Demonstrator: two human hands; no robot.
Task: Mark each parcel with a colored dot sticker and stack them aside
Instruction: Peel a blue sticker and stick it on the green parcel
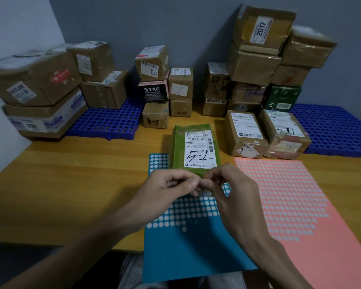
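Judging by the left hand (pixel 167 184) and right hand (pixel 233 188), pinched together fingertip to fingertip on something too small to be made out, a dot should be held by its edge and pressed flat onto the green parcel (pixel 194 149) just beyond them.

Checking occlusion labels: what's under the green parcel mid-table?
The green parcel lies with its near end on the blue sticker sheet and its far part on the wooden table. Whether dots remain on the covered strip of sheet cannot be seen.
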